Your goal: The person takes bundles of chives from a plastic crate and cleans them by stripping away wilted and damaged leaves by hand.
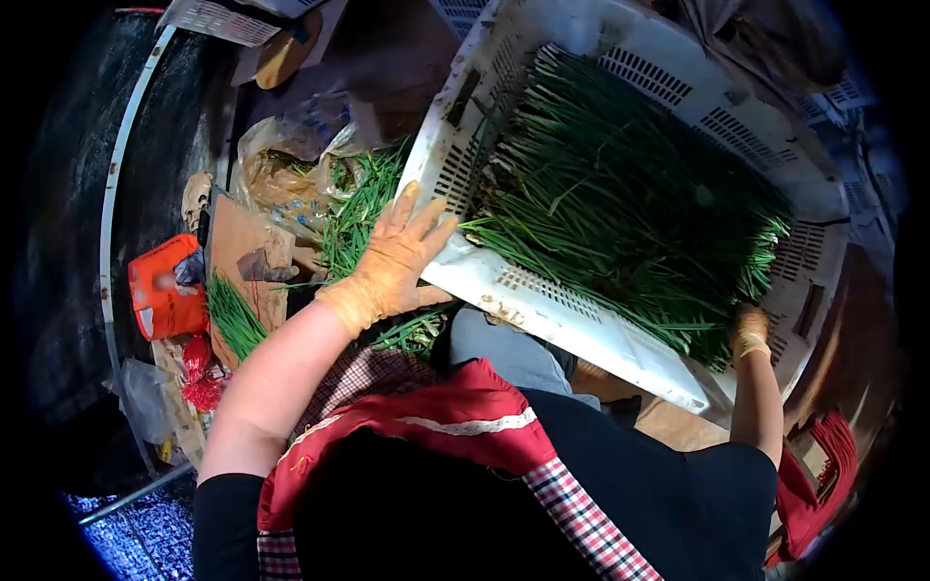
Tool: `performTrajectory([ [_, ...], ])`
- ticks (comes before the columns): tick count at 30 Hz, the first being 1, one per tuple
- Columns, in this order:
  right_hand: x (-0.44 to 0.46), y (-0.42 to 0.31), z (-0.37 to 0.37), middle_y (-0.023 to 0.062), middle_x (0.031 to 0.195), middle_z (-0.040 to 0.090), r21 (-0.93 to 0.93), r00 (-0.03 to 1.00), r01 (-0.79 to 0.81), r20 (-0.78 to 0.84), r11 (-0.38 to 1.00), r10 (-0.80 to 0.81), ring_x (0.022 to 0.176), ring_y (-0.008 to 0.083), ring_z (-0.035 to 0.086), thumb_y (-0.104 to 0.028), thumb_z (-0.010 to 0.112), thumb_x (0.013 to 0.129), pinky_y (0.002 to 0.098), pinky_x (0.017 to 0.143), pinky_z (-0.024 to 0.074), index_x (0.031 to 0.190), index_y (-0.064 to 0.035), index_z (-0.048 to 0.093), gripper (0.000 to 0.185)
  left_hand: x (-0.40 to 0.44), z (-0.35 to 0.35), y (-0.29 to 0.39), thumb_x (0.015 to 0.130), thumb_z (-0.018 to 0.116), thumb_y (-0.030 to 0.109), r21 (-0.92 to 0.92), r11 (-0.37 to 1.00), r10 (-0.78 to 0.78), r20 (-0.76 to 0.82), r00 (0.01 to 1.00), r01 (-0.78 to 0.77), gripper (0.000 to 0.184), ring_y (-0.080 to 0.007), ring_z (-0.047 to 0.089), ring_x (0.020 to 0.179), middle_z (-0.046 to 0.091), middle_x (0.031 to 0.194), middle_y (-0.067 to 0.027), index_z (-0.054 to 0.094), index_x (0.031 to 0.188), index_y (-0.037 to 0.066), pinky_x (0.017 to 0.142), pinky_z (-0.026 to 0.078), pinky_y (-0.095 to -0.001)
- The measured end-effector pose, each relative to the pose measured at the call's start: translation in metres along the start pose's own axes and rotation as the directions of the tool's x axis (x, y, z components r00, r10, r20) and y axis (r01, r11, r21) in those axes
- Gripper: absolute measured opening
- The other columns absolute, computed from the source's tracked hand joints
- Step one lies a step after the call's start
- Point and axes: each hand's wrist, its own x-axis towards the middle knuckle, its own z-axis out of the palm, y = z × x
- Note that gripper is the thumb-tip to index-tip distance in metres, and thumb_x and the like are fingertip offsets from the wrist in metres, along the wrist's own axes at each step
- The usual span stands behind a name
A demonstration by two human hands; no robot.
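A white slatted plastic crate point(484, 290) is tilted in front of me, packed with long thin green stalks that look like chives point(630, 194). My left hand point(387, 266), in a stained pale orange glove, lies against the crate's near left corner with its fingers spread. Inside the crate's right end, my right hand point(751, 334), gloved too, touches the ends of the stalks by the side wall. Its fingertips are hidden in shadow and greens, so its grip does not show.
Loose green stalks point(363, 208) and a crumpled clear plastic bag point(300, 150) lie left of the crate. Beyond them are an orange packet point(167, 288), a small green bunch point(232, 318) and red string point(201, 392). Red straps point(821, 474) lie at lower right.
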Motion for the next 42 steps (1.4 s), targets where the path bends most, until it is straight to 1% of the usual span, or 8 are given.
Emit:
performTrajectory([
  [7, -0.055, -0.007, -0.105, 0.0191, 0.096, 0.058, -0.349, 0.813, 0.556, 0.039, 0.754, -0.581, 0.089, 0.0363, 0.056, -0.012, 0.055, 0.073, 0.0406, 0.073, 0.0474, 0.099, -0.0083, 0.059, 0.026, 0.001, -0.002, 0.002, 0.054, 0.076, 0.036, 0.019, 1.0, -0.017, 0.029, 0.999, 0.016, 0.086, -0.0444, 0.015, 0.126, 0.027, 0.134, -0.0133, 0.038, 0.128, 0.014, 0.103, 0.018, -0.0494],
  [13, -0.014, 0.029, -0.185, 0.0199, 0.11, 0.054, -0.027, 0.466, 0.648, -0.776, 0.761, -0.425, 0.104, 0.0356, 0.05, -0.007, 0.043, 0.083, 0.0385, 0.087, 0.0399, 0.112, -0.0011, 0.05, 0.031, 0.001, -0.002, 0.003, 0.053, 0.077, 0.036, 0.039, 0.999, -0.029, 0.034, 0.999, 0.028, 0.086, -0.0439, 0.015, 0.126, 0.028, 0.134, -0.0132, 0.039, 0.128, 0.015, 0.104, 0.017, -0.0492],
  [19, 0.061, 0.0, -0.202, 0.0219, 0.112, 0.052, -0.03, 0.506, 0.641, -0.735, 0.767, -0.452, 0.106, 0.0368, 0.047, -0.011, 0.044, 0.085, 0.0418, 0.086, 0.0398, 0.114, 0.0002, 0.049, 0.032, 0.004, -0.006, 0.006, 0.052, 0.077, 0.035, 0.027, 0.999, -0.035, 0.04, 0.999, 0.034, 0.082, -0.0436, 0.018, 0.125, 0.031, 0.131, -0.0129, 0.043, 0.125, 0.015, 0.103, 0.02, -0.0497],
  [25, 0.067, -0.006, -0.181, 0.0182, 0.109, 0.055, 0.029, 0.956, 0.009, -0.293, 1.0, 0.0, 0.1, 0.0336, 0.053, -0.023, 0.044, 0.084, 0.0417, 0.08, 0.044, 0.109, -0.0098, 0.054, 0.031, 0.003, -0.004, 0.0, 0.054, 0.075, 0.035, 0.011, 0.999, -0.049, 0.071, 0.996, 0.048, 0.079, -0.0429, 0.014, 0.128, 0.03, 0.135, -0.0132, 0.045, 0.124, 0.014, 0.103, 0.018, -0.0504],
  [31, 0.014, -0.077, -0.208, 0.0137, 0.121, 0.05, -0.23, 0.971, -0.196, -0.183, 0.953, 0.155, 0.109, 0.0256, 0.05, -0.021, 0.046, 0.083, 0.0347, 0.087, 0.042, 0.117, -0.0123, 0.052, 0.036, 0.003, 0.003, -0.004, 0.052, 0.076, 0.031, -0.065, 0.995, -0.078, 0.025, 0.997, 0.08, 0.079, -0.0433, 0.016, 0.127, 0.032, 0.134, -0.014, 0.046, 0.123, 0.013, 0.101, 0.02, -0.0518],
  [35, 0.083, -0.154, -0.192, 0.0145, 0.121, 0.049, -0.443, 0.693, 0.371, -0.452, 0.816, -0.561, 0.112, 0.0301, 0.046, -0.029, 0.048, 0.084, 0.0362, 0.093, 0.0382, 0.12, -0.0094, 0.049, 0.041, 0.006, 0.001, -0.003, 0.054, 0.073, 0.041, -0.027, 0.997, -0.075, 0.089, 0.993, 0.078, 0.079, -0.0401, 0.015, 0.129, 0.032, 0.134, -0.015, 0.046, 0.123, 0.012, 0.102, 0.014, -0.0536],
  [36, -0.035, -0.237, -0.264, 0.016, 0.127, 0.043, -0.031, 0.826, 0.506, -0.272, 0.862, -0.494, 0.116, 0.0309, 0.042, -0.026, 0.055, 0.081, 0.0383, 0.096, 0.0357, 0.126, -0.0099, 0.043, 0.049, 0.007, 0.001, -0.003, 0.051, 0.075, 0.036, -0.023, 0.996, -0.079, 0.096, 0.992, 0.081, 0.082, -0.0416, 0.016, 0.128, 0.032, 0.135, -0.0147, 0.045, 0.124, 0.013, 0.101, 0.018, -0.0539],
  [42, 0.048, -0.422, -0.267, 0.0165, 0.134, 0.033, 0.063, 0.258, 0.95, -0.712, 0.306, -0.653, 0.122, 0.0342, 0.033, -0.02, 0.063, 0.076, 0.0403, 0.1, 0.0319, 0.132, -0.006, 0.03, 0.066, 0.005, 0.007, -0.014, 0.064, 0.06, 0.051, -0.075, 0.996, -0.045, 0.114, 0.992, 0.054, 0.076, -0.0369, 0.013, 0.131, 0.028, 0.138, -0.0152, 0.042, 0.126, 0.01, 0.103, 0.011, -0.052],
])
